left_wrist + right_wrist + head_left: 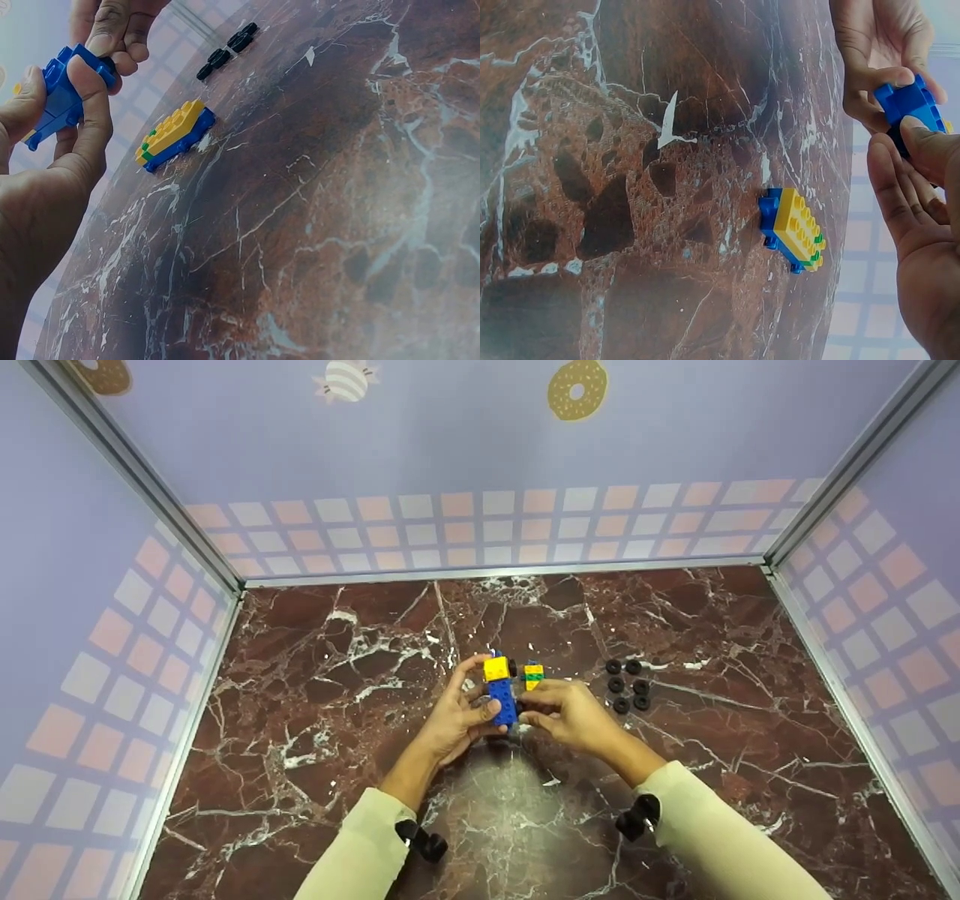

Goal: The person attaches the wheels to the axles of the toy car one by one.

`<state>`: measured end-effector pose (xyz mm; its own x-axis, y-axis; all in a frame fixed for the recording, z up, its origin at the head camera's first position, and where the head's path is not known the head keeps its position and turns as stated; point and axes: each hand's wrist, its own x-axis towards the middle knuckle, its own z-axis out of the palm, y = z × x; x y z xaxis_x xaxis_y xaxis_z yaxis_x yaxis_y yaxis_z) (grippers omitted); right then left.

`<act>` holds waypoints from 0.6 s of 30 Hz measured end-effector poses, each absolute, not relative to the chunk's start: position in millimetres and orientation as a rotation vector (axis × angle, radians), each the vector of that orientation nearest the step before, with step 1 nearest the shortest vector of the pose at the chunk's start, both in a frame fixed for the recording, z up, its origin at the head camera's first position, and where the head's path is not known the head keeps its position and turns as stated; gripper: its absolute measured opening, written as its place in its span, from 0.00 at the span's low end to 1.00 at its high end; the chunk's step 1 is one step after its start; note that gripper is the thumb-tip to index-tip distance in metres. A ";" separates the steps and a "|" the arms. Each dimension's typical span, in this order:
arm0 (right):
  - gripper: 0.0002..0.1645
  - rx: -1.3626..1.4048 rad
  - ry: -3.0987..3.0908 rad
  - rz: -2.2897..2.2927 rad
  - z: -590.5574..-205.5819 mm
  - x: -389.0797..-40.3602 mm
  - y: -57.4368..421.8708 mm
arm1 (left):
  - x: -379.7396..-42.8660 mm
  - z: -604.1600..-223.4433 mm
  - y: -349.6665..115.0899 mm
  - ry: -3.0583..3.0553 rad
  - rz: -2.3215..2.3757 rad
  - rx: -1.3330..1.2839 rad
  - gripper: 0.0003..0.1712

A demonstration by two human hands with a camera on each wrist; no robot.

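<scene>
My left hand (457, 720) grips a toy brick car (501, 701), with a blue studded base and a yellow block at its far end. One black wheel (513, 667) sits on the car's right side by the yellow block. From the right, my right hand (574, 716) pinches a small black wheel (109, 64) against the near end of that side; fingers mostly cover it. Behind the right fingers, a second brick car (176, 135), yellow and green over a blue base, stands on the table with no wheels on its visible side.
Several loose black wheels (616, 685) lie in two columns to the right on the brown marbled table (337, 780). Patterned panels (480, 450) enclose the table at the back and both sides. A black wrist mount (637, 816) sticks out from each sleeve.
</scene>
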<state>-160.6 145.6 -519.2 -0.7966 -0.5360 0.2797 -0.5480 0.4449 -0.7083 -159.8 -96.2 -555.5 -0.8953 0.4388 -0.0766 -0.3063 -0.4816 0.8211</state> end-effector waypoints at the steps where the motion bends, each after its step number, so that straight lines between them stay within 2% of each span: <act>1: 0.18 0.996 -2.658 1.311 -519.7 -160.7 145.6 | -159.8 -555.7 -96.3 1.276 2.375 0.193 0.46; 18: 0.18 0.938 -2.703 1.448 -523.6 -165.5 150.5 | -159.7 -549.1 -91.5 1.337 2.333 0.065 0.52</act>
